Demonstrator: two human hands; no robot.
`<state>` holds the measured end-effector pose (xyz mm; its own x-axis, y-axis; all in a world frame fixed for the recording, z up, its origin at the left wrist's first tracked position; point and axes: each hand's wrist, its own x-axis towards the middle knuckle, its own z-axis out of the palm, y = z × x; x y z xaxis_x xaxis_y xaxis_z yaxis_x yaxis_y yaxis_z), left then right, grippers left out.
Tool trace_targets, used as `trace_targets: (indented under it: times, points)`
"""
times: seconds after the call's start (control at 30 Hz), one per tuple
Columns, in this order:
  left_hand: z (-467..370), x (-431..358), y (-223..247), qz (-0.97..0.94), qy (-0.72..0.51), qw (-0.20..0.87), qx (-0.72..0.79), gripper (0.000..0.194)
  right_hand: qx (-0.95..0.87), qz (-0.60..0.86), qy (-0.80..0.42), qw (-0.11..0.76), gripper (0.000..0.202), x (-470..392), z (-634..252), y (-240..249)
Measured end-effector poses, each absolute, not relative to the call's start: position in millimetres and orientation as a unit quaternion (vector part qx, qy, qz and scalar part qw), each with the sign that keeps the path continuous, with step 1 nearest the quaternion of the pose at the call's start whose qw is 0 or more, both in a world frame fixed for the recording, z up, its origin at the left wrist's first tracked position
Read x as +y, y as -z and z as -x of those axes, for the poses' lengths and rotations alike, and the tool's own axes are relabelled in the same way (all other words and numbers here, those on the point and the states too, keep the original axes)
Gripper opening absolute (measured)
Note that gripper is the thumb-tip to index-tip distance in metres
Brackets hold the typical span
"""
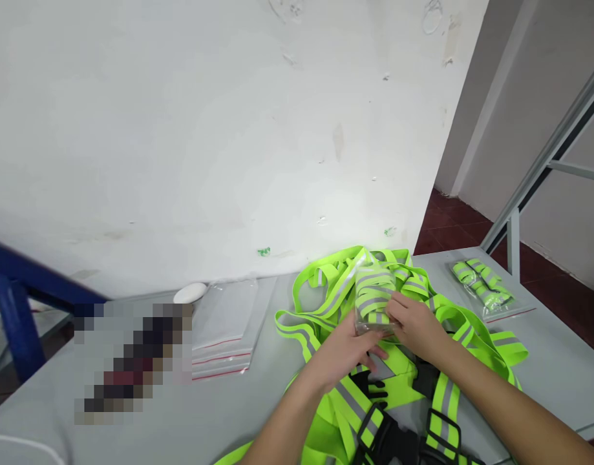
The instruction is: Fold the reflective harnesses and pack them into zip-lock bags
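Observation:
Between my hands is a clear plastic zip bag with folded neon-yellow and grey reflective strap inside. My left hand is closed on its lower left side, the thumb along the bottom edge. My right hand pinches the bag's lower right edge, its fingertips partly hidden. Below and around them spreads a loose pile of reflective straps with black plastic buckles. Beyond the bag, more of the strap lies looped against the wall.
Flat plastic bags with red seal lines lie to the left beside a white rounded object. A filled bag of straps rests on the right of the grey table. A white wall rises behind. One area at left is pixelated.

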<state>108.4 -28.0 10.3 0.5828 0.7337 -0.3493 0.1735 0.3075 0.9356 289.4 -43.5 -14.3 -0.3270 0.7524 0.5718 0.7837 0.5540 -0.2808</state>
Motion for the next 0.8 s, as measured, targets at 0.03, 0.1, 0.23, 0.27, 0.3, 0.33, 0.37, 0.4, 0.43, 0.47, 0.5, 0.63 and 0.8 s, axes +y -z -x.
trace_targets:
  times: [0.03,0.1,0.23,0.27,0.3,0.33,0.37,0.4,0.43,0.47,0.5,0.63,0.8]
  points:
    - [-106.8,-27.5,-10.9,-0.599,-0.225,0.621,0.451,0.057,-0.817,0.473,0.015,0.330,0.027,-42.6,-289.7,14.6]
    - [-104.5,-26.9,-10.7,-0.698,-0.286,0.425,0.500,0.071,-0.819,0.478,-0.003,0.318,0.027,-42.4,-289.1,14.6]
    - [-101.9,-23.3,-4.0,-0.858,-0.265,0.116,0.423,0.055,-0.816,0.485,-0.052,0.309,0.025,-48.5,-282.7,10.5]
    - [-101.1,-21.2,-1.7,-0.878,-0.248,0.076,0.403,0.047,-0.814,0.486,-0.071,0.309,0.023,-50.5,-280.6,8.8]
    - [-100.3,-18.8,0.6,-0.888,-0.238,0.046,0.390,0.042,-0.812,0.487,-0.090,0.308,0.021,-52.4,-278.7,7.3]
    - [-99.5,-16.2,2.8,-0.894,-0.236,0.026,0.381,0.037,-0.810,0.488,-0.102,0.307,0.019,-54.1,-276.8,6.2]
    - [-98.8,-13.5,4.9,-0.896,-0.239,0.012,0.374,0.033,-0.810,0.490,-0.104,0.306,0.017,-55.5,-275.1,5.7]
    - [-98.3,-11.0,6.8,-0.897,-0.246,0.001,0.367,0.029,-0.812,0.490,-0.095,0.303,0.017,-56.7,-273.4,5.8]
    - [-98.2,-8.7,8.5,-0.897,-0.255,-0.009,0.362,0.025,-0.816,0.489,-0.076,0.300,0.016,-57.6,-271.8,6.7]
    - [-98.6,-6.9,10.1,-0.896,-0.264,-0.018,0.358,0.022,-0.822,0.484,-0.050,0.294,0.016,-58.5,-270.2,8.0]
    - [-99.4,-5.5,11.5,-0.893,-0.274,-0.026,0.357,0.020,-0.829,0.479,-0.020,0.288,0.015,-59.4,-268.4,9.6]
    - [-106.3,-4.1,15.5,-0.867,-0.343,-0.059,0.356,0.020,-0.839,0.457,0.092,0.279,0.018,-64.1,-260.8,13.8]
    - [-111.7,-4.6,21.1,-0.860,-0.367,-0.068,0.347,0.023,-0.849,0.434,0.102,0.284,0.017,-66.6,-258.8,10.3]
